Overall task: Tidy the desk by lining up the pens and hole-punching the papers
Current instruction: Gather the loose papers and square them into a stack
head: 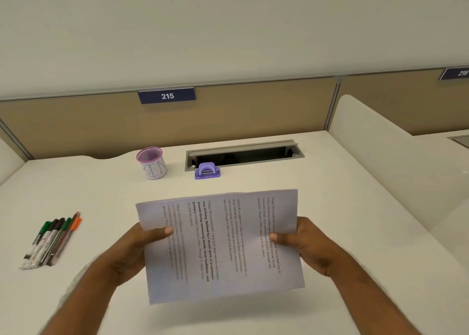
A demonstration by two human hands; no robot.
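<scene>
Both hands are gripping a stack of white printed paper sheets (220, 246) held up over the white desk (355, 207): left hand (137, 248) pinching the left edge, right hand (307, 246) the right, thumbs on top. Lilac plastic hole punch (207, 171) sits further back by the grey cable slot (243, 154), next to a pink mesh cup (151, 162). Markers and pens (50, 240) lie bunched side by side off left.

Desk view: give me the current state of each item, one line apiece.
papers: held up off the desk, printed side toward the camera
left hand: gripping the papers' left edge
right hand: gripping the papers' right edge
pens: lined up side by side
hole punch: untouched
mesh cup: upright
</scene>
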